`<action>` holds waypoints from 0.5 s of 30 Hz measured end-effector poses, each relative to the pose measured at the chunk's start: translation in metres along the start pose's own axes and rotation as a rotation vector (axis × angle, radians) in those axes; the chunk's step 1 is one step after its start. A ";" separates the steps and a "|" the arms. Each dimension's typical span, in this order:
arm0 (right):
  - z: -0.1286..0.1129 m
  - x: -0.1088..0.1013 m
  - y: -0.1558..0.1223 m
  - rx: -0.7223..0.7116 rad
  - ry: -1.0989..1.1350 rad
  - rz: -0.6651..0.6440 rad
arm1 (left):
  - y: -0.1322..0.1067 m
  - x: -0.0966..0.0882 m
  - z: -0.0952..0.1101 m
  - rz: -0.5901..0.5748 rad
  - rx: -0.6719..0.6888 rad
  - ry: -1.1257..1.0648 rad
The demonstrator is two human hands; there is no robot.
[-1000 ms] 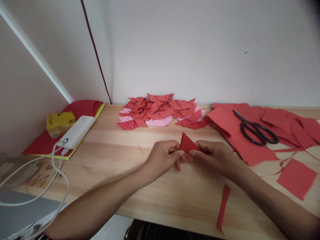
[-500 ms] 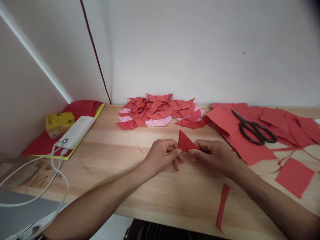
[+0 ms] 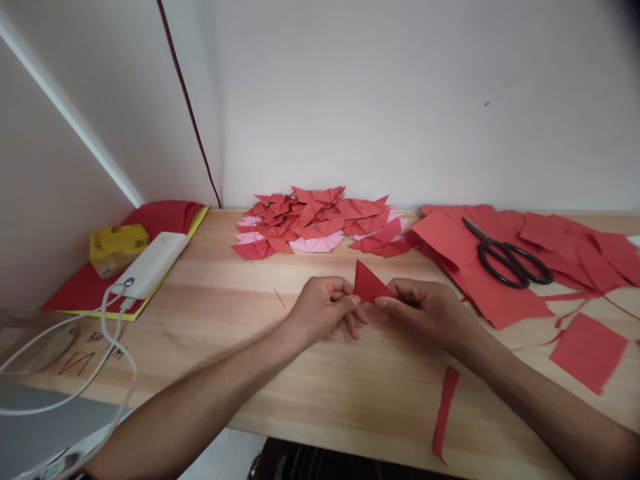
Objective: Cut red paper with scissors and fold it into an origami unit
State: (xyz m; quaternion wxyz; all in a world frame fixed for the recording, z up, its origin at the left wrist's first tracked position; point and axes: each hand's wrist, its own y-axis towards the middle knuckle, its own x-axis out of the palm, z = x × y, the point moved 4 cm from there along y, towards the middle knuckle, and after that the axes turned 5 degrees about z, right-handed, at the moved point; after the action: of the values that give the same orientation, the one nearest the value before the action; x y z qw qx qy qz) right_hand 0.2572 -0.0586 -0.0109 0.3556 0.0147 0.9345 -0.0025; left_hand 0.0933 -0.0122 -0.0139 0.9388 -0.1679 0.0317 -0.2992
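Observation:
A red folded paper triangle [image 3: 371, 284] is held up over the table between my two hands, one tip pointing upward. My left hand [image 3: 334, 303] pinches its left lower corner between thumb and fingers. At its right lower corner, my right hand [image 3: 415, 303] pinches it with thumb and index finger. Behind the triangle lies a heap of folded red and pink paper shapes [image 3: 317, 217] against the wall. A narrow red paper strip [image 3: 445, 413] rests on the table below my right hand.
Black-handled scissors [image 3: 507, 257] lie on red paper sheets [image 3: 493, 297] at the right. Near them is a red paper square [image 3: 589, 353]. On the left, a white power bank [image 3: 157, 263] with cables and a yellow packet [image 3: 119, 248] sit on red and yellow sheets.
Both hands and the paper triangle stay almost in place, still gripped at the same corners. The whole view has shifted very slightly.

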 end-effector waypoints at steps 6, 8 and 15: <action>-0.001 -0.002 -0.001 0.006 -0.017 0.028 | 0.001 -0.003 -0.001 0.004 -0.005 -0.002; -0.003 -0.002 -0.001 0.008 -0.025 0.045 | 0.002 -0.003 -0.002 0.001 0.003 -0.007; -0.002 0.000 0.001 0.023 0.039 0.011 | 0.002 -0.001 -0.006 -0.025 0.034 0.036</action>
State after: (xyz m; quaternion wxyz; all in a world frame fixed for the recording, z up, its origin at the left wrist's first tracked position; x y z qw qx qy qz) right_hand 0.2552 -0.0580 -0.0093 0.3374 0.0240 0.9410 -0.0109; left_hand 0.0924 -0.0121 -0.0196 0.9369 -0.1470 0.0417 -0.3143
